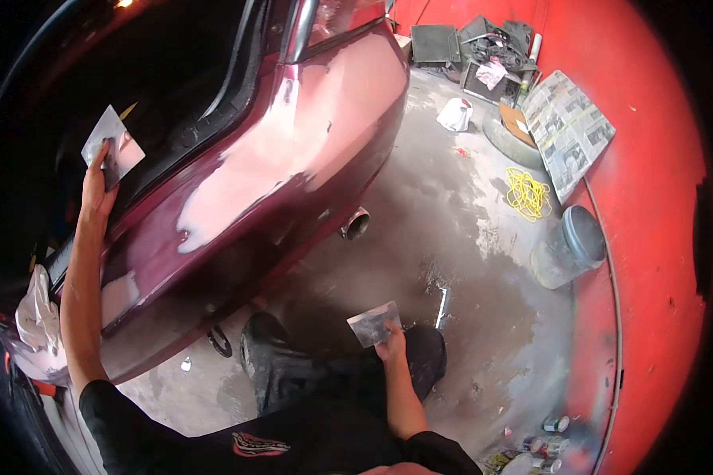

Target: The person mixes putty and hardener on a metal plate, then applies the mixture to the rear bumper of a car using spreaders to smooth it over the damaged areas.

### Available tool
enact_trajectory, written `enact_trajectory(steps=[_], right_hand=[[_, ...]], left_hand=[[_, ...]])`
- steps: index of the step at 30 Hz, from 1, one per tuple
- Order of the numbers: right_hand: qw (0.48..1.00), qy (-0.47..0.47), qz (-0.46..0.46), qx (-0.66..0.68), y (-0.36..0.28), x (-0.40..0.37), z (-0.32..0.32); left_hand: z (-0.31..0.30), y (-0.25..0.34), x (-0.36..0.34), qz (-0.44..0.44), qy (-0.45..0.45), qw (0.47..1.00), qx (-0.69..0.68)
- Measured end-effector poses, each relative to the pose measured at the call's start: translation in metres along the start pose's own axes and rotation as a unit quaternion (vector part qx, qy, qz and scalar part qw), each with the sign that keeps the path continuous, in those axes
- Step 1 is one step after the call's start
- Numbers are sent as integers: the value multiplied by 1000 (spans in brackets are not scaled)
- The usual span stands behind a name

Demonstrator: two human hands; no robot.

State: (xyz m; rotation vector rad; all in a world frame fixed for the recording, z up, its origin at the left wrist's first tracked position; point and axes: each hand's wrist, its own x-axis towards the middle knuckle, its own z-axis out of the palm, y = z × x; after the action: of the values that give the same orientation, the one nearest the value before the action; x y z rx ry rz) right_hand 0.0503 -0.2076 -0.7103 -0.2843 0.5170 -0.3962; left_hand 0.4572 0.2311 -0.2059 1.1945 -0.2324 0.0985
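Raised at the left, my left hand is closed on a flat, square metal filler spreader, with a pink area on its face. My right hand grips a second thin metal spreader above my bent legs; its fingers are partly hidden by the plate. Between my hands and the far wall is the maroon car bumper, a broad pale pink filler patch spread over its corner. Neither spreader touches the bumper. A crumpled white cloth lies on the car near my left forearm.
An exhaust tip juts out under the bumper. Along the red wall stand a bucket, a newspaper-covered board and a tire. A yellow cord lies on the floor. Several cans sit at lower right.
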Motion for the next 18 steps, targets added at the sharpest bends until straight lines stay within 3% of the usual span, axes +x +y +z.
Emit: enact_trajectory(steps=[12,18], right_hand=[[994,57,-62,-69,2,-13,15],[995,79,-32,-51,2,-7,6]], left_hand=[[5,4,-7,24,33,999,34],[7,4,-9,23,16,999,32]])
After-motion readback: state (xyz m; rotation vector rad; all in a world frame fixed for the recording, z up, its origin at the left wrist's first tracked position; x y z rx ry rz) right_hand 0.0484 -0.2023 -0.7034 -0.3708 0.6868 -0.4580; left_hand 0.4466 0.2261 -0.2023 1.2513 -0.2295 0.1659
